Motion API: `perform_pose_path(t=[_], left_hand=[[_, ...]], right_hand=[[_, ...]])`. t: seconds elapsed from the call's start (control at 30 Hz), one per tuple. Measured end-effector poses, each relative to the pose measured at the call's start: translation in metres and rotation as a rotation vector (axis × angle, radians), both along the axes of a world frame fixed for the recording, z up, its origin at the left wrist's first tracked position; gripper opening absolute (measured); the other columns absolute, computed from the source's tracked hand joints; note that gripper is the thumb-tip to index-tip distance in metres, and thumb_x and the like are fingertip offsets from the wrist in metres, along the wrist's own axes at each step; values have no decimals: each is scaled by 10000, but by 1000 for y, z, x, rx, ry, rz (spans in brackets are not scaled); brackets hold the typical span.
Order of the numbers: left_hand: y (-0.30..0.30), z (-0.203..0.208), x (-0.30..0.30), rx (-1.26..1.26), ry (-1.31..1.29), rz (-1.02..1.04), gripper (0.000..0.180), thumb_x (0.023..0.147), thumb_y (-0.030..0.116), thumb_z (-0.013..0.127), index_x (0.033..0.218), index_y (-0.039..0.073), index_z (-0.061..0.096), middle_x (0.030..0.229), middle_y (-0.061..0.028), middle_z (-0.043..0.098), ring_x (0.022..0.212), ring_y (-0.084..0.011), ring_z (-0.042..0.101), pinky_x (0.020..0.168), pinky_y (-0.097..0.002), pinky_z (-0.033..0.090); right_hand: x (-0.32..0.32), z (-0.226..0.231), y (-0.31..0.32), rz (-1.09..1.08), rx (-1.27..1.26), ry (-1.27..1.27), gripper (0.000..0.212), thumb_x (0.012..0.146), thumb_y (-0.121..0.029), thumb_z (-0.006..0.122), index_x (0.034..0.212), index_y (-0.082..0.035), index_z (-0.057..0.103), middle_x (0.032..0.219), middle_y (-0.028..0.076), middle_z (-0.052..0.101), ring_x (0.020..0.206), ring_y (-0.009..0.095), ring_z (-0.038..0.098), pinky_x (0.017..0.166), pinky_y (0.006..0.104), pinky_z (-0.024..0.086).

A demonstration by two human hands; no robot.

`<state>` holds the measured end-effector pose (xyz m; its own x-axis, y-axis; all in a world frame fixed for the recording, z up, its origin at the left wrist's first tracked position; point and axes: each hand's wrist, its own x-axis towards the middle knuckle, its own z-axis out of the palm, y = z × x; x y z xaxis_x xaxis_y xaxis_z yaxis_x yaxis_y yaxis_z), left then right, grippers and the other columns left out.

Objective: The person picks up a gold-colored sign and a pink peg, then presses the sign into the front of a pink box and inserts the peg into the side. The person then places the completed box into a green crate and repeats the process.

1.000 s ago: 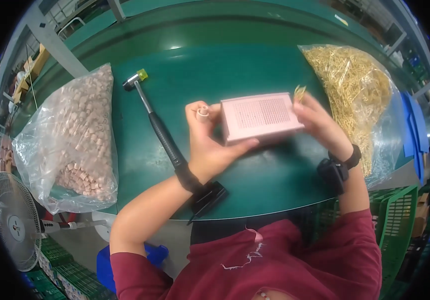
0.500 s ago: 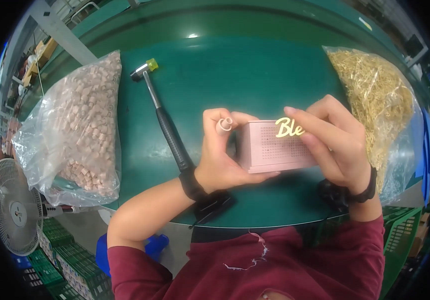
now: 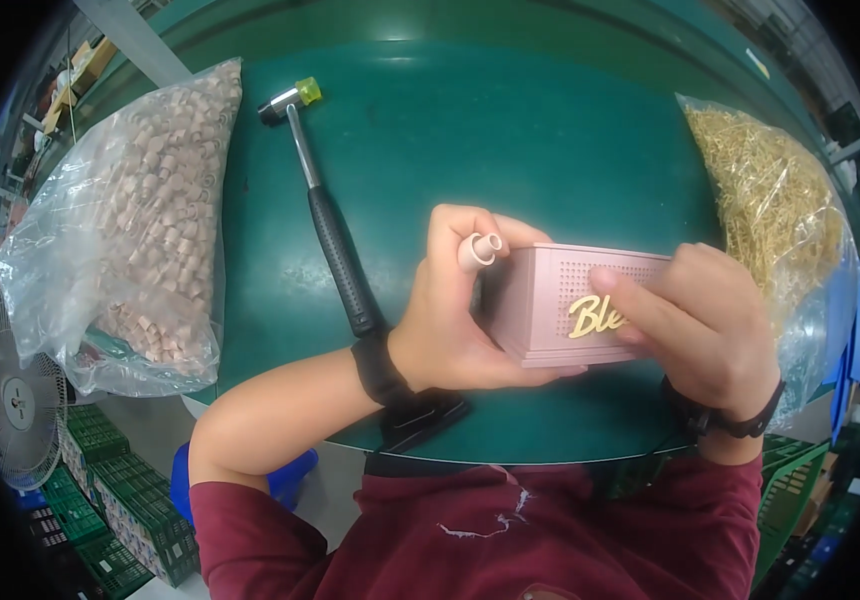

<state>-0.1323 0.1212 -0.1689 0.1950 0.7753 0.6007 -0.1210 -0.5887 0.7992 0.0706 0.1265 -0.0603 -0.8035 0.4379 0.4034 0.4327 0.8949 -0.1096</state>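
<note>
A pink box [image 3: 542, 320] with a face full of small holes is gripped between the thumb and fingers of my left hand [image 3: 435, 325]. That same hand also keeps a small pale-pink stepped plastic cap [image 3: 473, 253] tucked at its curled index finger. My right hand [image 3: 718, 325] pinches a gold script-lettering piece [image 3: 587, 318], which lies against the lower part of the perforated face. The right fingers cover the far end of the lettering, and the box's right end is hidden behind that hand.
On the green table [image 3: 510, 130] lies a mallet [image 3: 335, 240] with a black handle and yellow tip. A clear bag of pink caps [image 3: 165, 215] rests at left, a bag of gold pieces [image 3: 780, 200] at right. A fan [image 3: 18, 400] stands beyond the left edge.
The gold lettering has come down from the upper edge of the box's face to its lower part, with my right hand following. Both hands and the box sit slightly further right in view.
</note>
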Motion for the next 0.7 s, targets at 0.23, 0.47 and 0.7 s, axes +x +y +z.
perform_pose_path(t=[0.23, 0.47, 0.7], left_hand=[[-1, -5, 3, 25, -19, 3, 843, 516, 206, 889, 1084, 48, 286, 1022, -135, 540, 910, -191, 574, 788, -307, 457], [-1, -4, 6, -9, -60, -26, 837, 520, 194, 887, 1084, 50, 285, 1027, -141, 544, 899, -192, 584, 780, -306, 466], [1, -1, 6, -5, -56, -30, 831, 520, 189, 886, 1082, 50, 291, 1027, -137, 541, 908, -192, 580, 786, -306, 463]], right_hand=[[-6, -5, -7, -87, 45, -12, 333, 669, -159, 657, 965, -6, 643, 596, 40, 452, 501, 193, 448, 444, 312, 323], [3, -12, 5, 52, -65, 70, 282, 700, -188, 658, 919, -10, 635, 575, 34, 440, 484, 202, 442, 446, 315, 325], [1, -12, 6, 5, -80, 186, 291, 682, -199, 664, 913, -24, 637, 582, 40, 470, 497, 208, 468, 450, 315, 333]])
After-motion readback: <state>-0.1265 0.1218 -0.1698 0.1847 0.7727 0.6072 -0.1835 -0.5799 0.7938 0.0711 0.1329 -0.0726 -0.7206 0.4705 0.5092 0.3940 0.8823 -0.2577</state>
